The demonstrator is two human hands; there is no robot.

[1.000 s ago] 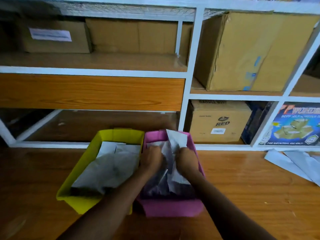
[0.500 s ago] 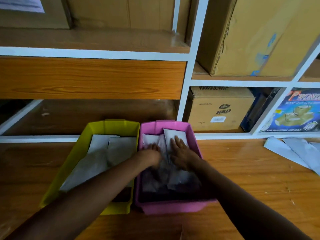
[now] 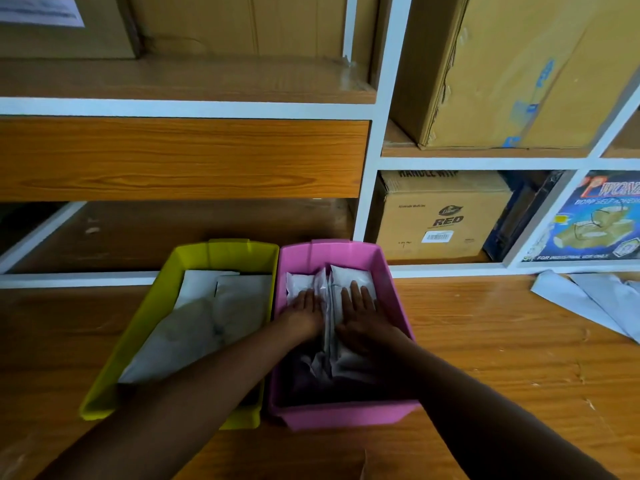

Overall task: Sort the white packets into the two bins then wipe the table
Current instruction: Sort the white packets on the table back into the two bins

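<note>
1. White packets (image 3: 214,317) lie flat and overlapping in the yellow bin (image 3: 225,249) at the left, covering most of its floor. Laid flat, they probably stack lower and leave room for more.
2. Left hand (image 3: 303,311) reaches across the yellow bin's near right corner and rests palm down on more packets inside the pink bin (image 3: 339,415). Its fingers are straight; it grips nothing and only presses.
3. Pink bin stands touching the yellow one, both pushed back against the shelf unit (image 3: 377,98), likely so either can be reached without shifting. Some of its packets stand partly on edge, forming a ridge between the two hands.
4. Right hand (image 3: 360,313) mirrors the left, flat with straight fingers on the right-side packet and holding nothing. I judge that both hands are flattening the pile so it sits below the rim.
5. Pale sheets (image 3: 588,299) lie loose on the table (image 3: 502,341) at the far right, well apart from the bins. Whether they are packets yet to be sorted I cannot tell. No cloth shows, so wiping seems not yet begun.
6. Upper-left carton (image 3: 41,10) carries a white label too blurred to read.
7. Lower carton (image 3: 443,216) reads "RED". It has "HANDLE WITH" partly cut off along its top and a barcode sticker.
8. Blue box (image 3: 595,220) shows "FOR INDUSTRIAL USE ONLY"; its title runs out of frame.
</note>
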